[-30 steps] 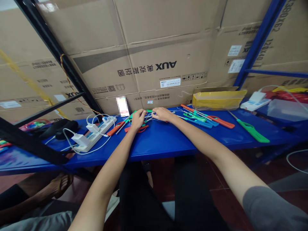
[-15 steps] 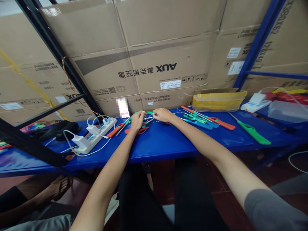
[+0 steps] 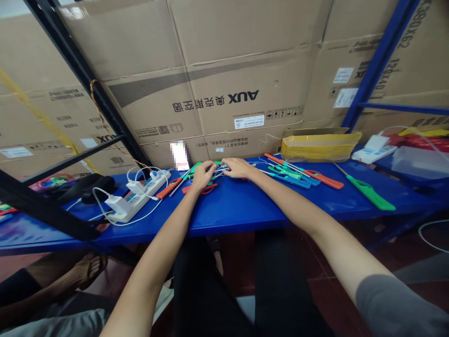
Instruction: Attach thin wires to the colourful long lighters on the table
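Note:
My left hand [image 3: 204, 175] and my right hand [image 3: 237, 168] are close together over a loose pile of long-necked lighters and thin wires [image 3: 219, 171] at the back of the blue table. The fingers of both hands are curled inward. Whatever they pinch is small and mostly hidden. A red lighter handle [image 3: 209, 188] lies just below my left hand, and an orange lighter [image 3: 170, 188] rests to its left. Right of my right hand lie a blue lighter [image 3: 296, 180], a green lighter handle [image 3: 289, 172] and an orange-red lighter [image 3: 324, 179].
A white power strip [image 3: 149, 189] with chargers and cables sits at the left, near a lit phone [image 3: 181, 157]. A yellow-taped carton [image 3: 319, 146] stands at the back right. Another green lighter [image 3: 372, 194] lies far right. Shelf posts [image 3: 380, 61] rise at both sides.
My left hand has turned a little, and its thumb and fingers show a small gap at the tips. My right hand's fingers shifted slightly over the wires. The surrounding lighters stay put.

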Tool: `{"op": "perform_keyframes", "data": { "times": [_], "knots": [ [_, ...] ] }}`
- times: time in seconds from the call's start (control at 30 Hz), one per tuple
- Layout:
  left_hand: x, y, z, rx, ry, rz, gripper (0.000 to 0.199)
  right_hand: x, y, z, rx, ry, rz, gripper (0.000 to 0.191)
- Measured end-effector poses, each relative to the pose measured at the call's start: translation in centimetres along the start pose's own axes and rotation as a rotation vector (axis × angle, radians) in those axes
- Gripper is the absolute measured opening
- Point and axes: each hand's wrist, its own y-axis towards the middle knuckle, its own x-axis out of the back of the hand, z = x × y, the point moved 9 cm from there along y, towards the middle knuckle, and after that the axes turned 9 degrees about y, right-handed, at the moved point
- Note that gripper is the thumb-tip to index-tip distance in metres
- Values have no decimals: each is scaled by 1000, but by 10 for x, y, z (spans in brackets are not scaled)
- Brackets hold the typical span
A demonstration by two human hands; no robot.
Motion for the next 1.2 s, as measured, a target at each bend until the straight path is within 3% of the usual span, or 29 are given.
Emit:
{"op": "perform_keyframes", "data": {
  "times": [0.13,0.77,1.2],
  "knots": [
    [-3,-1,-8,-61,18,24,32,-3,3,-5,24,49,-7,34],
    [-20,3,19,70,-103,61,22,-13,11,-4,209,120,-71,32],
    [-21,3,24,81,-78,103,27,-8,9,-3,201,164,-84,32]
  ]
}}
